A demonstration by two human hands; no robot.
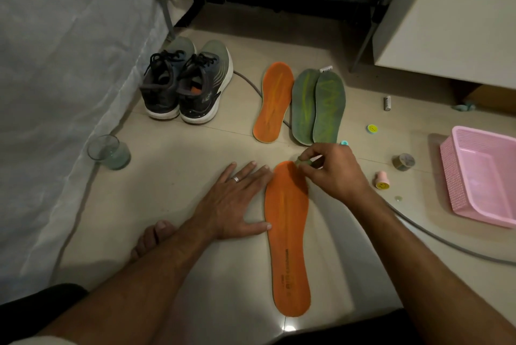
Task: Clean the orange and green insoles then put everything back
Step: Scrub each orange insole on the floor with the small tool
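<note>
Cleaning the first orange insole [289,235] on the floor: your left hand [237,199] rests flat, fingers spread, at its edge, while your right hand [332,171] pinches a small greenish wad [303,162] at its toe. Next, stroke heelward. Counted: two orange insoles, two green insoles [318,107], two shoes [183,84].

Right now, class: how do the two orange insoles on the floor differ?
The near orange insole lies close to the person, the far orange insole beside the green insoles. The near one is being handled: the right hand pinches something small at its tip and the left hand lies flat alongside; the far one is untouched. Both lie flat, same shape.
</note>
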